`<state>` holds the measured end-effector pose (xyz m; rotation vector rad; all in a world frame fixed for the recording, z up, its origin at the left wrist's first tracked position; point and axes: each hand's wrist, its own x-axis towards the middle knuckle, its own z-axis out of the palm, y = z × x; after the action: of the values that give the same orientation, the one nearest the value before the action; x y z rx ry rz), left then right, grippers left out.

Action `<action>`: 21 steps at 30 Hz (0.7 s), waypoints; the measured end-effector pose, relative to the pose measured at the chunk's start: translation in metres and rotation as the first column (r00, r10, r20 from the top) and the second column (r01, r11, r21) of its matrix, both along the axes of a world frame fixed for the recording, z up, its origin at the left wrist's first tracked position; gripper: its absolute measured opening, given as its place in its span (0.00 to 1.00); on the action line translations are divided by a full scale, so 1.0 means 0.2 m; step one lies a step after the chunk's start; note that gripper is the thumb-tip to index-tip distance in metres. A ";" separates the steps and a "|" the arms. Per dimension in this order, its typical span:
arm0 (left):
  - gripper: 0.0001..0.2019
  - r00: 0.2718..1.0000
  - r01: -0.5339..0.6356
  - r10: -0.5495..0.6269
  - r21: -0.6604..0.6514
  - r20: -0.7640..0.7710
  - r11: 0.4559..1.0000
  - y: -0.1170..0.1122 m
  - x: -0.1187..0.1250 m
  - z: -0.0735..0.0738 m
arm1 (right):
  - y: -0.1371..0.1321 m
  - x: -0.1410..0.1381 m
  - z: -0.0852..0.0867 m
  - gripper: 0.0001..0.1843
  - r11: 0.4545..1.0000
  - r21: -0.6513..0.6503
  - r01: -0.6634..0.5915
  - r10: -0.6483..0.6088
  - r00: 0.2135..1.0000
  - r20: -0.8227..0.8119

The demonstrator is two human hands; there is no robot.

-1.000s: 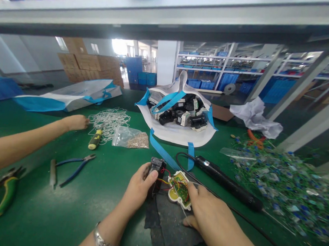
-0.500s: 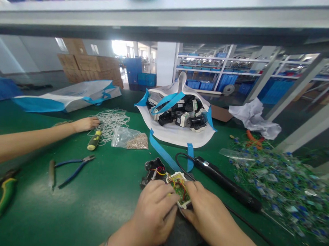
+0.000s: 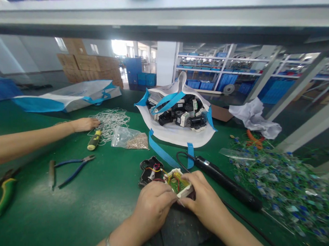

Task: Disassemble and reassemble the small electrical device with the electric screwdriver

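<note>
A small white plastic housing (image 3: 186, 191) lies tilted toward me, with a green circuit board (image 3: 174, 183) and red and yellow wires inside. The wires run to an open black housing (image 3: 147, 167) beside it on the left. My right hand (image 3: 206, 199) grips the white housing by its right side, thumb below and fingers along the rim. My left hand (image 3: 154, 204) is closed at its near left edge; the fingertips are partly hidden. Beneath my hands lies a dark mat (image 3: 186, 228). A black electric screwdriver (image 3: 227, 184) with a cord rests to the right.
Another person's hand (image 3: 86, 124) touches white wires (image 3: 111, 121). Nearby are a screwdriver (image 3: 94, 140), a bag of screws (image 3: 137, 140), blue pliers (image 3: 73, 173) and green-yellow pliers (image 3: 5, 195). Behind stands a white bag (image 3: 177, 133) of black-and-white units; right, a heap of green wires (image 3: 288, 197).
The white housing has tilted and its open side shows more. My left hand has drawn back from over the board to its near edge. The black housing has shifted slightly left.
</note>
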<state>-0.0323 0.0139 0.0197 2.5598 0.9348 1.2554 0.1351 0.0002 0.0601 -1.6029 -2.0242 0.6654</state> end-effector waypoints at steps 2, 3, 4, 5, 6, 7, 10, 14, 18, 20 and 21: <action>0.08 1.000 0.005 -0.005 -0.004 -0.004 1.000 0.00 0.00 -0.01 | 0.01 0.01 -0.01 0.26 0.999 0.021 -0.048 0.049 0.996 -0.071; 0.08 1.000 0.008 -0.008 -0.004 -0.004 1.000 0.00 0.00 -0.01 | 0.01 0.01 -0.02 0.29 0.997 0.032 -0.072 0.075 0.993 -0.093; 0.08 1.000 0.009 -0.009 -0.004 -0.004 1.000 0.00 0.01 -0.01 | 0.02 0.01 -0.02 0.31 0.995 0.041 -0.094 0.098 0.989 -0.107; 0.09 1.000 0.009 -0.009 -0.005 -0.002 1.000 0.00 0.01 -0.02 | 0.02 0.01 -0.03 0.33 0.993 0.049 -0.109 0.114 0.987 -0.115; 0.09 1.000 0.009 -0.009 -0.011 -0.001 1.000 0.00 0.01 -0.02 | 0.03 0.01 -0.03 0.34 0.991 0.056 -0.118 0.124 0.985 -0.118; 0.08 1.000 0.009 -0.009 -0.021 0.002 1.000 0.00 0.01 -0.01 | 0.03 0.01 -0.04 0.34 0.990 0.065 -0.124 0.131 0.984 -0.119; 0.07 0.999 0.018 -0.015 -0.085 0.037 0.996 0.00 0.00 -0.01 | 0.05 0.01 -0.05 0.27 0.986 0.101 -0.135 0.146 0.982 -0.116; 0.07 0.989 0.008 0.020 -0.183 0.149 0.983 0.01 -0.02 0.00 | 0.08 0.03 -0.05 0.17 0.987 0.127 -0.094 0.112 0.983 -0.144; 0.06 0.989 -0.084 0.107 -0.218 0.100 0.972 0.02 -0.05 0.00 | 0.10 0.06 -0.08 0.21 0.986 0.154 -0.063 0.092 0.978 -0.186; 0.05 0.994 -0.093 0.103 -0.201 0.040 0.975 0.03 -0.05 0.00 | 0.11 0.07 -0.10 0.20 0.983 0.172 -0.066 0.100 0.976 -0.192; 0.06 0.996 -0.083 0.088 -0.194 0.015 0.977 0.03 -0.05 0.00 | 0.11 0.08 -0.10 0.18 0.981 0.179 -0.071 0.106 0.975 -0.194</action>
<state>-0.0417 0.0198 0.0204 2.3735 1.1140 1.1506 0.1502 0.0218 0.0393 -1.2985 -1.9541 0.6401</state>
